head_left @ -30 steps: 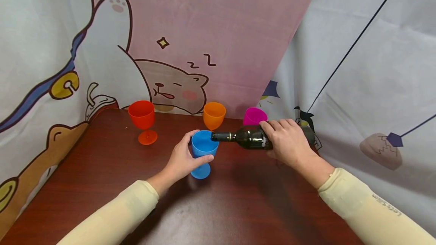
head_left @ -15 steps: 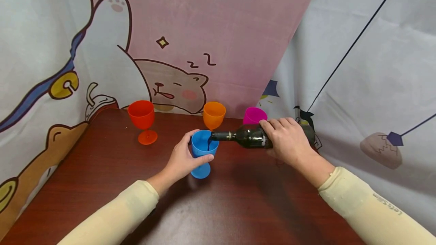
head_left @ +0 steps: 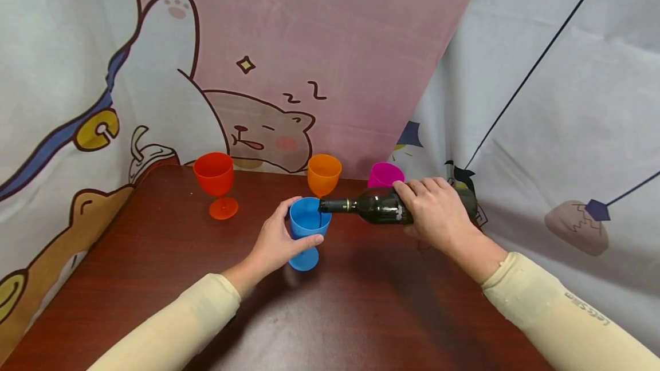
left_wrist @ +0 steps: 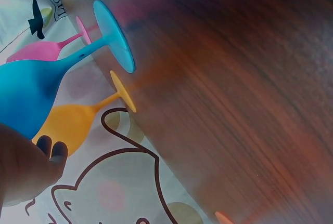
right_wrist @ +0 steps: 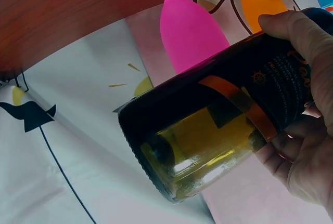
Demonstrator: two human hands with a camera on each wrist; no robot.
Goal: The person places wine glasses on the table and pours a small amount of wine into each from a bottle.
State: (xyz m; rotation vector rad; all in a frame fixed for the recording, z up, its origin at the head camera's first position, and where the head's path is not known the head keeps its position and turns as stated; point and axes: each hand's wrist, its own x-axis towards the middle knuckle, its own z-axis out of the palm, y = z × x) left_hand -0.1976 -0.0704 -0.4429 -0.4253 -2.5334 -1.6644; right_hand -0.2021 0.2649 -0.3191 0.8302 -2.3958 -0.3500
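My left hand [head_left: 278, 241] grips the bowl of a blue plastic goblet [head_left: 308, 222], thumb across its near side and fingers round the back. The goblet's foot is low over the table in the head view; the left wrist view shows its stem and round base [left_wrist: 115, 37]. A dark green wine bottle [head_left: 380, 206] lies nearly level in my right hand [head_left: 437, 209], which holds it round the body. Its mouth is at the goblet's right rim, and a thin dark stream runs down into the bowl. Dark liquid shows inside the bottle [right_wrist: 203, 130] in the right wrist view.
Behind stand a red goblet [head_left: 215, 173] at the left, an orange goblet [head_left: 324, 175] in the middle and a magenta goblet [head_left: 386, 174], partly hidden by the bottle. The brown wooden table [head_left: 330, 314] ends at a printed cloth backdrop [head_left: 350, 73].
One second ago no stream showed at the bottle's mouth; half a second ago dark liquid was coming out, and it still runs, thinner. Both hands have stayed almost in place.
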